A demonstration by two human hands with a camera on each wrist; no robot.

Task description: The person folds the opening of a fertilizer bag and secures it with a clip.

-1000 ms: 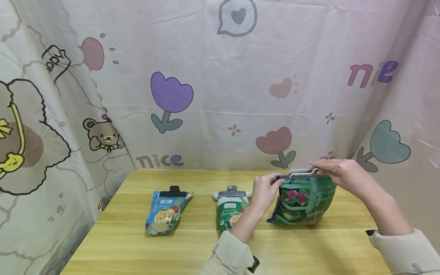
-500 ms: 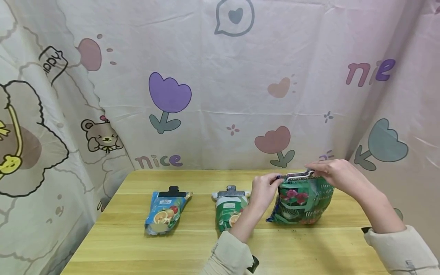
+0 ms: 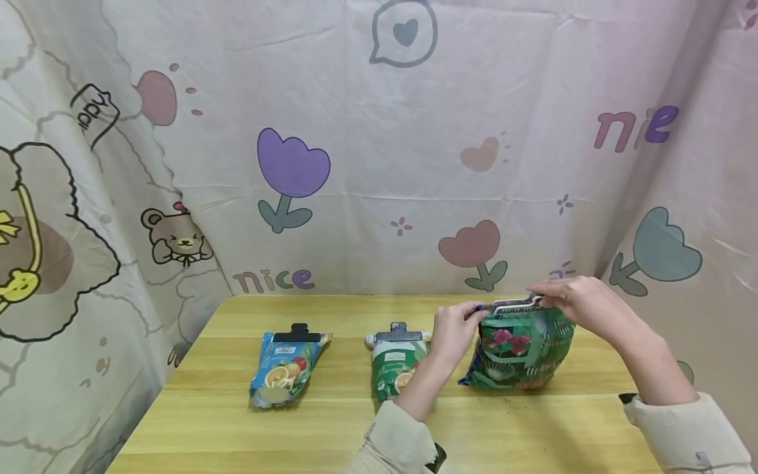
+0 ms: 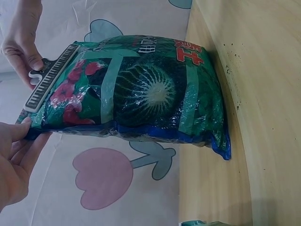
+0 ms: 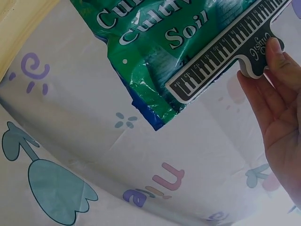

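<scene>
A plump green bag of cultivation soil [image 3: 521, 349], printed with pink flowers and a cactus, stands upright on the right part of the table. Across its top edge sits a long bag clip [image 4: 51, 77] with a piano-key pattern. My right hand [image 3: 589, 306] pinches the clip's dark handle between thumb and fingers, as the right wrist view shows at the clip [image 5: 225, 52]. With thumb and fingers, my left hand [image 4: 16, 162] pinches the bag's top corner beside the clip's end. The clip's jaws lie over the bag's mouth.
Left of the bag stands a small green pouch [image 3: 393, 368] under a grey-patterned clip [image 3: 398, 336], partly behind my left forearm. Farther left is a blue fruit pouch [image 3: 284, 372] with a black clip [image 3: 298, 334]. Dark crumbs dot the wooden table [image 3: 331, 434]. A printed curtain [image 3: 379, 164] hangs behind.
Over the last second my right hand has shifted slightly left with the clip handle, and the clip looks more tilted. The left hand keeps its pinch on the corner.
</scene>
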